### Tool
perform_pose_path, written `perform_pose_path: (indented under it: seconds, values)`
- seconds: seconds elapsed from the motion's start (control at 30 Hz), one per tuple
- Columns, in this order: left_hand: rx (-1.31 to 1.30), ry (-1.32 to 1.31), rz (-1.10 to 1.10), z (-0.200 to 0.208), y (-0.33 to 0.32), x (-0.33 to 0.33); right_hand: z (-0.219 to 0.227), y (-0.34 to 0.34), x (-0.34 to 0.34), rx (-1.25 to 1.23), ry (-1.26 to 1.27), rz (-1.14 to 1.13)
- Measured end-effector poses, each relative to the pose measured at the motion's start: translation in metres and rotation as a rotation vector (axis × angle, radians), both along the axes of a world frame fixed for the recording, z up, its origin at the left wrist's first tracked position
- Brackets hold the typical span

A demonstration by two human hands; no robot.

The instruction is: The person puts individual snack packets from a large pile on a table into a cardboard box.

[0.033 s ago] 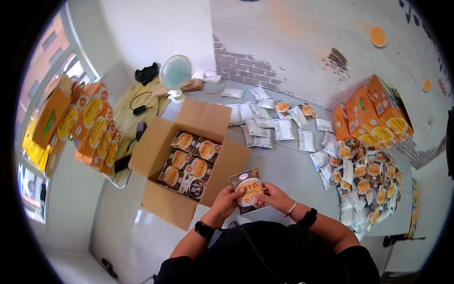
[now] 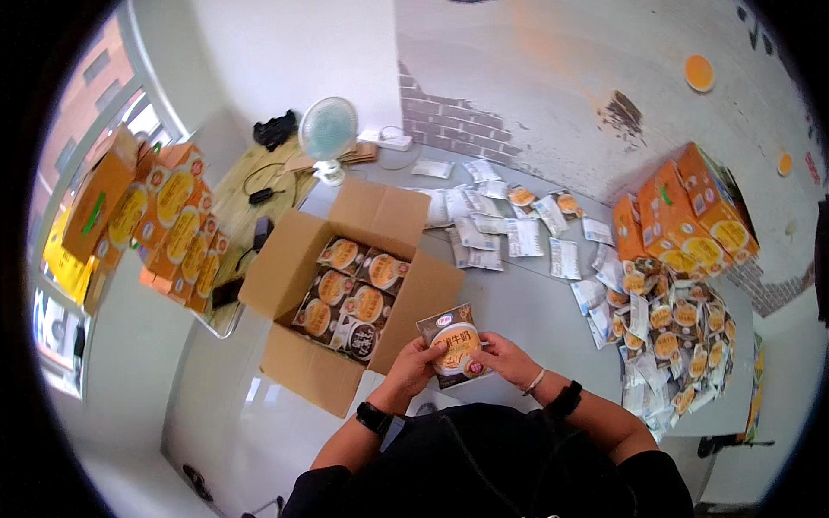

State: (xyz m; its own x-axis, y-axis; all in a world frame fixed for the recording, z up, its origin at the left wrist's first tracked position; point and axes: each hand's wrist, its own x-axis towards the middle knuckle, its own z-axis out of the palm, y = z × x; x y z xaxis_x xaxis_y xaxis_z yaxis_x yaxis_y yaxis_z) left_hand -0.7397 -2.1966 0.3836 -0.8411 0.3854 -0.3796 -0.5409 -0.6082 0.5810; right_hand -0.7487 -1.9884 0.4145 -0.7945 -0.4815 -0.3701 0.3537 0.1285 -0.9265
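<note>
In front of my body, a brown and white food packet with an orange bowl picture is held upright, its printed front toward me. My left hand grips its left edge, with the thumb lying on the front. The right edge is pinched by my right hand; the fingers behind the packet are hidden. Just left of my hands stands an open cardboard box, its flaps folded out. Similar brown packets lie in rows inside it, one darker than the others.
A large heap of packets covers the table's right side, before stacked orange cartons. Several white-backed packets lie scattered behind the box. Further left are a small fan, a dark phone-like object and more orange cartons.
The whole view has shifted slightly, so the background sits a little further right. Both hands keep their hold on the packet.
</note>
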Motion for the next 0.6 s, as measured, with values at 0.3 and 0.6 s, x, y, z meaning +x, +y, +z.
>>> perform_pose_path:
  seconds: [0.3, 0.6]
  values:
    - [0.096, -0.086, 0.420, -0.003, -0.071, -0.015, 0.018, 0.006, -0.013, -0.078, -0.151, -0.084]
    - [0.121, -0.211, 0.687, -0.092, -0.153, -0.054, 0.021, 0.030, -0.005, -0.077, -0.177, -0.308]
